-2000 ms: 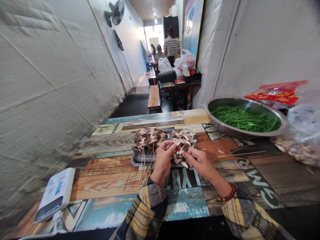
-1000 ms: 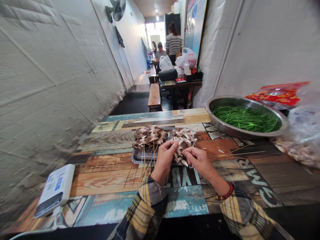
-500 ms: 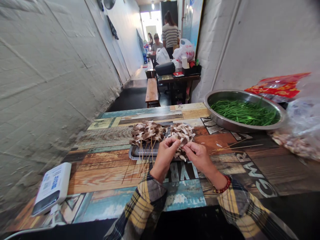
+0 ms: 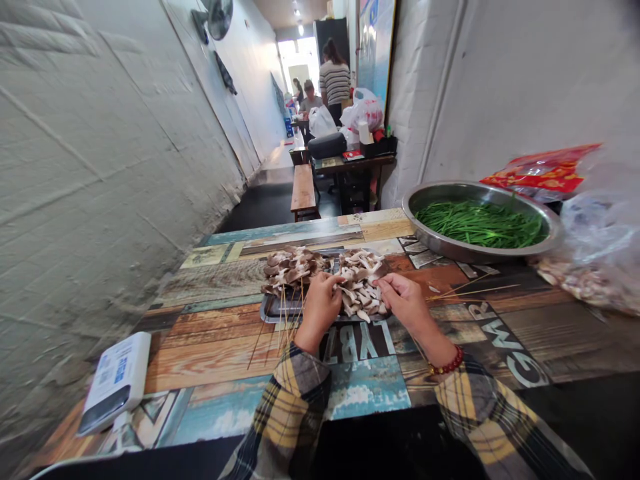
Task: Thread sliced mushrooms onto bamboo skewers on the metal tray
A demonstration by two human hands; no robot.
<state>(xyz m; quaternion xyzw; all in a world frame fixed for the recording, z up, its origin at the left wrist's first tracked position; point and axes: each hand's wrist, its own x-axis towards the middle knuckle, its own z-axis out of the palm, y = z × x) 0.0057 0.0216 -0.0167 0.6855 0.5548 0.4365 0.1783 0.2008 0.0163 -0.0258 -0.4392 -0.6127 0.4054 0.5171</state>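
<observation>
A metal tray [image 4: 273, 311] on the painted wooden table holds skewered mushrooms [image 4: 290, 268] on the left and a loose heap of mushroom pieces [image 4: 361, 283] on the right. My left hand [image 4: 319, 307] hovers over the tray's middle, fingers pinched at the heap's left edge. At the heap's right side my right hand [image 4: 406, 303] is curled with its fingertips pinched on a mushroom piece. Whether a skewer runs between the hands is too fine to see. The skewers' bamboo sticks [image 4: 280, 320] point toward me.
A steel bowl of green chives [image 4: 477, 223] stands at the back right, beside plastic bags [image 4: 595, 257]. Loose bamboo skewers [image 4: 470, 291] lie right of my hands. A white device [image 4: 116, 381] sits at the near left. People stand by a distant table [image 4: 350, 160] and bench.
My hands have drawn apart: the left shifted left over the tray, the right stayed at the heap's right side. The view shifted slightly.
</observation>
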